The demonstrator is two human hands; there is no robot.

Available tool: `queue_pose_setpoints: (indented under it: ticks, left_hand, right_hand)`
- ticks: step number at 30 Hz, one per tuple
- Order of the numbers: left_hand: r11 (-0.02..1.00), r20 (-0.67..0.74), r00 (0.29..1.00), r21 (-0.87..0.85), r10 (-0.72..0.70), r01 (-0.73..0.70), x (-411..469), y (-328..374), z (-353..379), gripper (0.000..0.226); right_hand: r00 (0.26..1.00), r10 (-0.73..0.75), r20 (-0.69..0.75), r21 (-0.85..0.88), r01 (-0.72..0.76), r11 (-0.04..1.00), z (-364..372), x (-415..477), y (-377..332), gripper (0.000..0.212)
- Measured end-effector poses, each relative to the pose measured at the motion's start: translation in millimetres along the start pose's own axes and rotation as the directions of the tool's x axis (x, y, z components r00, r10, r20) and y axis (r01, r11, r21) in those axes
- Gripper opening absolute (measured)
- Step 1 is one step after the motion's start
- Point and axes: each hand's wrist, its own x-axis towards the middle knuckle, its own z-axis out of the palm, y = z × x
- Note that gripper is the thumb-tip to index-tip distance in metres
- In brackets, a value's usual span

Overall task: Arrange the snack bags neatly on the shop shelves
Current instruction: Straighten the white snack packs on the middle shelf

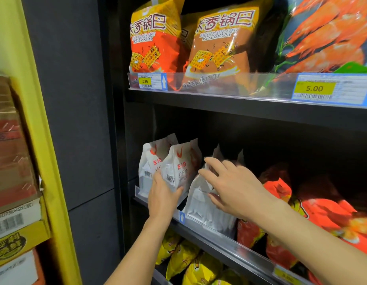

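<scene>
White snack bags with red print stand at the left end of the middle shelf (219,235). My left hand (162,194) grips the lower edge of the second white bag (179,167), thumb on its front. Behind it stands another white bag (146,161). My right hand (232,184) rests with spread fingers on the top and side of a third white bag (201,204) to the right, which leans towards me. Whether its fingers close on the bag is unclear.
Red-orange snack bags (322,210) fill the middle shelf to the right. The top shelf holds orange rice crust bags (215,42) and a prawn-printed bag (331,33). Yellow bags (191,262) sit on the shelf below. Stacked cartons (11,182) and a yellow post (44,140) stand at left.
</scene>
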Motion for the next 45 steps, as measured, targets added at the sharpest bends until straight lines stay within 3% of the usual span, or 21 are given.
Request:
queue_pose_setpoints:
  ticks: [3,9,13,16,20,23,31,35,41,45]
  left_hand:
    - [1.0,0.012,1.0,0.001,-0.01,0.01,2.2,-1.0,1.3,0.079]
    - [0.99,-0.035,0.999,-0.141,-0.022,0.017,-17.3,7.5,-10.9,0.11]
    - [0.977,-0.238,0.967,-0.165,0.093,-0.135,-47.2,10.4,-11.5,0.082]
    - [0.959,-0.124,0.977,-0.204,0.175,-0.197,-64.2,19.2,-4.3,0.071]
    - [0.958,-0.005,0.98,-0.208,0.201,-0.197,-70.0,30.5,11.8,0.075]
    - [0.967,0.023,0.985,-0.196,0.172,-0.165,-69.6,34.9,20.5,0.081]
    - [0.991,0.049,0.992,-0.076,0.116,-0.112,-59.4,33.0,35.1,0.092]
    - [0.987,0.021,0.992,-0.113,0.121,-0.118,-57.2,38.1,30.8,0.075]
    - [0.955,-0.038,0.987,-0.247,0.158,-0.162,-61.2,50.3,1.0,0.074]
    - [0.937,-0.071,0.983,-0.297,0.171,-0.185,-64.5,58.2,-24.2,0.075]
  right_hand:
    - [1.0,-0.021,0.01,0.019,0.021,1.0,-1.8,0.5,1.2,0.065]
    - [0.998,-0.04,-0.049,0.086,0.044,0.995,-10.3,-2.7,4.8,0.084]
    - [1.0,0.003,0.011,0.082,-0.004,0.997,-19.4,-15.4,12.9,0.081]
    - [0.998,0.009,0.07,0.045,-0.012,0.999,-24.8,-25.2,17.8,0.071]
    - [0.997,0.032,0.065,-0.02,-0.031,0.999,-23.1,-35.9,20.9,0.062]
    - [0.985,0.077,0.154,-0.124,-0.058,0.991,-20.6,-40.9,24.8,0.059]
    - [0.99,0.111,0.084,-0.104,-0.102,0.989,-15.5,-48.4,28.1,0.06]
    - [0.993,0.088,0.082,-0.123,-0.078,0.989,-16.2,-48.8,26.0,0.057]
    - [0.987,0.08,0.138,-0.075,-0.07,0.995,-23.0,-43.1,24.3,0.06]
    - [0.991,0.092,0.099,0.052,-0.098,0.994,-25.5,-37.0,20.0,0.059]
